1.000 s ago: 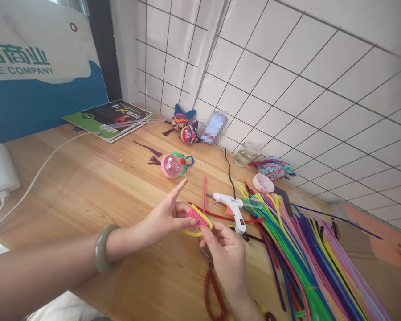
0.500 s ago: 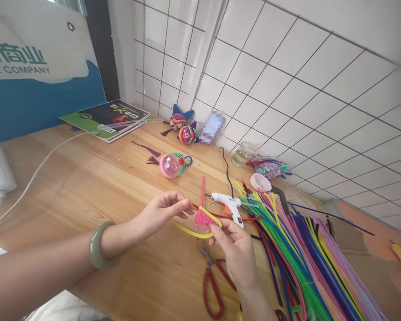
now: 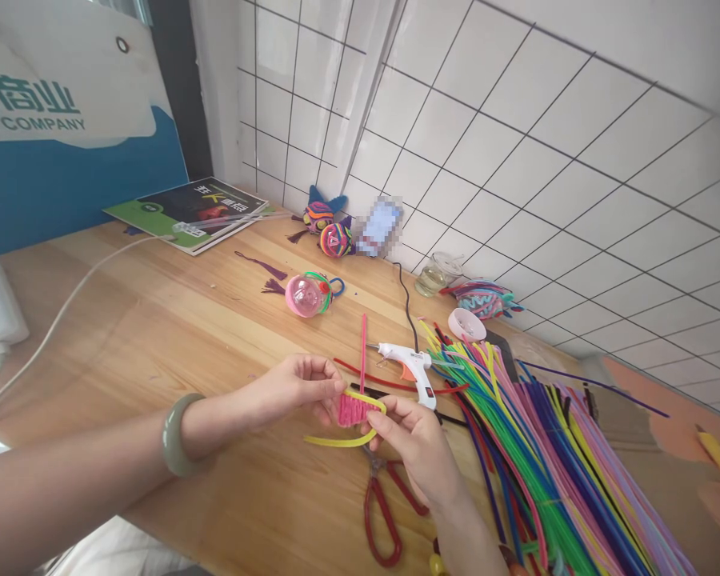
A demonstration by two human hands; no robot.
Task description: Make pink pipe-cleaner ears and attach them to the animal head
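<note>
Both of my hands meet over the wooden table (image 3: 156, 336) on a small pink coiled pipe-cleaner piece (image 3: 353, 410) with a yellow pipe cleaner (image 3: 336, 440) looped round it. My left hand (image 3: 300, 388), with a green bangle on its wrist, pinches the piece from the left. My right hand (image 3: 411, 448) grips it from the right with thumb and fingers. A loose end of the yellow pipe cleaner trails to the left below the hands. Red-handled scissors (image 3: 384, 512) lie on the table just under my right hand.
A white glue gun (image 3: 411, 368) lies behind the hands, its black cord running back. A big pile of coloured pipe cleaners (image 3: 540, 464) fills the right. A pink ball (image 3: 306, 294), finished woven figures (image 3: 330, 228), a glass jar (image 3: 435, 278), a booklet (image 3: 198, 210) and a white cable (image 3: 66, 304) lie around.
My left hand, first open with a finger pointing up, closed and pinched the pink piece again. The piece came down slightly and the yellow end now curves beneath it.
</note>
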